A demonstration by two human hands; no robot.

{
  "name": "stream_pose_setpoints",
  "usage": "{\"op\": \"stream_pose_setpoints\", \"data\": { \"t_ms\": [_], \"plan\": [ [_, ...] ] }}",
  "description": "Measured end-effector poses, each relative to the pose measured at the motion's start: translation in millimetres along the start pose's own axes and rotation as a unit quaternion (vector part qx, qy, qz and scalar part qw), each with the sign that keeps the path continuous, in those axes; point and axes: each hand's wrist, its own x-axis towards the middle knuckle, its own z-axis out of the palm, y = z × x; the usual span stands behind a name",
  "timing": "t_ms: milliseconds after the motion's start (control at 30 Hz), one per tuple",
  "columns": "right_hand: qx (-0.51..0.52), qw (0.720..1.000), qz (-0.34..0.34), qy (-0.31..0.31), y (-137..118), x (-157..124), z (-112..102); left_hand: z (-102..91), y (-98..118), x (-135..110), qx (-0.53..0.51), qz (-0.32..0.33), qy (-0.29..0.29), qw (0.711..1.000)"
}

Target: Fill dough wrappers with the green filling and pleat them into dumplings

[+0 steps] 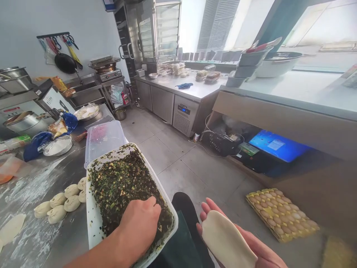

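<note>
My left hand (139,221) is sunk into a chopped green filling (119,182), fingers curled down into the mix and partly hidden. The filling lies in a white rectangular tray (90,223) at the edge of a floured steel table (41,178). My right hand (208,208) is held palm up over the floor to the right of the tray. A flat oval dough wrapper (225,242) rests across its palm and fingers. Several filled dough buns (60,204) sit on the table left of the tray.
A clear plastic lid (103,139) lies behind the tray. A bowl of flour (58,146), bags and a rolled wrapper (11,229) crowd the table. An egg tray (281,214) and a lit screen (279,145) are on the right, under a counter. Grey tiled floor runs between.
</note>
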Motion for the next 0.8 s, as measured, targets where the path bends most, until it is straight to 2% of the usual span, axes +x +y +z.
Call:
{"op": "stream_pose_setpoints", "data": {
  "t_ms": [200, 333, 433, 500, 567, 633, 700, 733, 800],
  "plan": [
    [0.061, 0.996, 0.061, 0.029, 2.4, 3.8, 3.5, 2.7, -0.1, -7.2, -0.058, -0.002, 0.011, 0.998],
    [0.055, 0.995, 0.041, 0.068, 3.5, 11.2, -1.0, 0.4, -3.3, -15.6, -0.105, -0.016, 0.022, 0.994],
    [0.043, 0.997, 0.026, 0.059, 4.8, 11.8, 1.1, 0.4, -9.7, -23.8, -0.215, -0.039, 0.031, 0.975],
    [0.013, 0.999, -0.008, 0.037, 6.5, 10.4, 6.2, 4.4, -16.8, -28.9, -0.314, -0.066, 0.020, 0.947],
    [-0.030, 0.997, -0.071, 0.032, 9.2, 8.7, 14.4, 12.2, -25.4, -33.7, -0.407, -0.108, -0.017, 0.907],
    [-0.056, 0.991, -0.116, 0.033, 12.7, 6.7, 25.5, 20.9, -34.3, -38.6, -0.508, -0.159, -0.068, 0.844],
    [-0.041, 0.992, -0.116, 0.025, 17.8, 4.3, 38.8, 25.2, -42.7, -44.3, -0.585, -0.187, -0.091, 0.784],
    [-0.030, 0.994, -0.108, 0.016, 21.4, 3.1, 45.8, 24.0, -46.4, -47.6, -0.604, -0.191, -0.087, 0.769],
    [-0.019, 0.995, -0.098, -0.006, 31.8, 1.7, 59.7, 14.4, -52.0, -55.1, -0.600, -0.197, -0.053, 0.774]
  ]
}}
